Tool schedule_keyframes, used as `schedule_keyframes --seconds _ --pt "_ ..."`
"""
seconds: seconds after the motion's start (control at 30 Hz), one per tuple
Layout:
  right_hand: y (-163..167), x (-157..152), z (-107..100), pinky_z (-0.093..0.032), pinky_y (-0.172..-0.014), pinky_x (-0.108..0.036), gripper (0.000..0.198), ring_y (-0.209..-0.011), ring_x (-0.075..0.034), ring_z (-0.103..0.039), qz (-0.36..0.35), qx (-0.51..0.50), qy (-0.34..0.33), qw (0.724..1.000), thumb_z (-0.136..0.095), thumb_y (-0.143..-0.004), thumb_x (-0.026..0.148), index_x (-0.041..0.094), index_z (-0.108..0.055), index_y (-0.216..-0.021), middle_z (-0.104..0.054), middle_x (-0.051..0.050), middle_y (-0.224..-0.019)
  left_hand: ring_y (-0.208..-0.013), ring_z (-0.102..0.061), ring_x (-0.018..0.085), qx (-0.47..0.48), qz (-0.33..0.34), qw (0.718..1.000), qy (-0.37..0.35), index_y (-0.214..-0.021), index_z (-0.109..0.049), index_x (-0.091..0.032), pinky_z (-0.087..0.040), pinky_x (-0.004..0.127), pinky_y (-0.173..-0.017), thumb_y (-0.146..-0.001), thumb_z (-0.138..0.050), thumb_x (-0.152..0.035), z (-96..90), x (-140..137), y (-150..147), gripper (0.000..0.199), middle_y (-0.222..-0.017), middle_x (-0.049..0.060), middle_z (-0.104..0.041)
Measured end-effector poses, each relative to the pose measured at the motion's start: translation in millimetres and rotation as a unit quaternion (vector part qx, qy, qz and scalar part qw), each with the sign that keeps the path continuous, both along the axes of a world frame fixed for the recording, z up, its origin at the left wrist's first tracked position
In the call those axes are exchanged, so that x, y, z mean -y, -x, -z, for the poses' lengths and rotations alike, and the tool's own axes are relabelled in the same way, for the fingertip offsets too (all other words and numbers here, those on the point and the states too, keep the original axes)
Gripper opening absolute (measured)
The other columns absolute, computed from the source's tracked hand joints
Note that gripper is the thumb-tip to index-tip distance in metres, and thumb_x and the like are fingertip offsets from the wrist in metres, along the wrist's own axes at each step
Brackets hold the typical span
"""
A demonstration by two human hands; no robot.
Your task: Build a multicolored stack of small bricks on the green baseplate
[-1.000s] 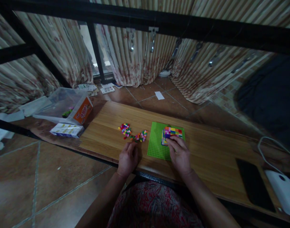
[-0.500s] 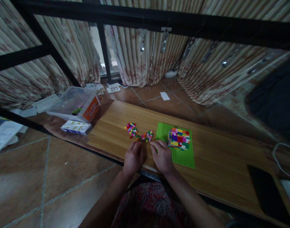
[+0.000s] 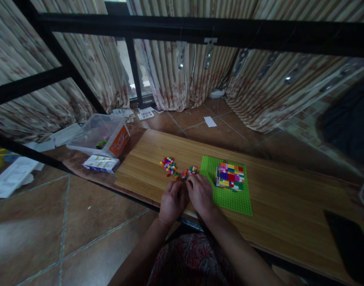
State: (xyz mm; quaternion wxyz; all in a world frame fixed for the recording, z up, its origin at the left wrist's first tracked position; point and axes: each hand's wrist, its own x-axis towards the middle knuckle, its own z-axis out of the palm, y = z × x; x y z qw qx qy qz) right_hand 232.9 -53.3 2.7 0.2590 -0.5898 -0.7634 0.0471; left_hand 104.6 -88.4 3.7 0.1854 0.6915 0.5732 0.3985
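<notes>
My left hand (image 3: 172, 201) rests at the table's near edge with its fingers curled inward. Close beside it, my right hand (image 3: 201, 194) has thumb and fingertips brought together at the near side of the small loose toy bricks (image 3: 184, 174). Whatever either hand pinches is too small or hidden to make out. Farther left lies a multicoloured pile of bricks (image 3: 169, 164). To the right of my right hand, a green studded baseplate (image 3: 232, 204) carries a block-shaped build of colourful bricks (image 3: 230, 175).
On the wooden table (image 3: 280, 206) a black flat object (image 3: 347, 242) lies at the right end. Left of the table stand a clear plastic bin (image 3: 94, 133) with an orange label and a white-and-blue box (image 3: 101, 163). A dark metal frame (image 3: 176, 28) crosses above.
My right hand has shifted left, away from the baseplate and closer to my left hand. The view has turned slightly, so the whole scene sits a little lower and farther right.
</notes>
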Motion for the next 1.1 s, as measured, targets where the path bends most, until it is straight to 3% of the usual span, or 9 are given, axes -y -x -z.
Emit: schedule_keyframes --seconds 0.3,0.5,0.73,0.9,1.1 --pt "-3 9 0 -0.040 -0.074 -0.034 0.015 -0.081 -0.021 -0.055 -0.025 -0.011 -0.008 1.000 -0.051 -0.090 0.016 0.022 -0.057 -0.078 -0.062 -0.005 -0.080 -0.089 -0.063 0.016 -0.016 0.000 1.000 -0.003 -0.100 -0.059 -0.020 -0.053 0.027 -0.079 -0.089 -0.050 -0.019 1.4 -1 1 0.014 -0.095 0.007 -0.063" --pt "-12 25 -10 -0.043 -0.073 -0.031 0.016 -0.075 -0.019 -0.058 -0.032 -0.071 -0.005 0.997 -0.052 -0.090 0.016 0.021 -0.058 -0.076 -0.062 -0.003 -0.074 -0.087 -0.064 0.016 -0.039 -0.011 0.999 -0.020 -0.103 -0.059 -0.019 -0.053 0.027 -0.077 -0.090 -0.049 -0.021 2.3 -2 3 0.016 -0.096 0.007 -0.063" --pt "-60 47 -34 -0.048 -0.075 -0.027 0.015 -0.081 -0.016 -0.064 0.036 -0.199 -0.017 0.979 -0.050 -0.093 0.021 0.022 -0.064 -0.088 -0.067 -0.002 -0.086 -0.089 -0.065 0.017 -0.046 -0.016 0.998 -0.027 -0.103 -0.060 -0.019 -0.053 0.027 -0.079 -0.089 -0.051 -0.021 3.0 -3 2 0.016 -0.097 0.007 -0.065" --pt "-96 34 -47 -0.049 -0.077 -0.029 0.018 -0.084 -0.017 -0.064 0.077 -0.157 -0.030 0.984 -0.048 -0.093 0.023 0.022 -0.066 -0.093 -0.068 -0.005 -0.094 -0.089 -0.064 0.017 -0.051 -0.016 0.998 -0.023 -0.103 -0.060 -0.019 -0.053 0.028 -0.079 -0.090 -0.050 -0.023 3.9 -3 3 0.017 -0.098 0.007 -0.064" --pt "-101 16 -46 -0.049 -0.075 -0.031 0.022 -0.082 -0.019 -0.064 0.058 -0.067 -0.034 0.995 -0.045 -0.093 0.022 0.020 -0.066 -0.087 -0.068 -0.006 -0.090 -0.090 -0.064 0.017 -0.050 -0.015 0.998 -0.028 -0.105 -0.059 -0.019 -0.053 0.028 -0.079 -0.090 -0.050 -0.022 2.9 -3 3 0.018 -0.099 0.007 -0.064"
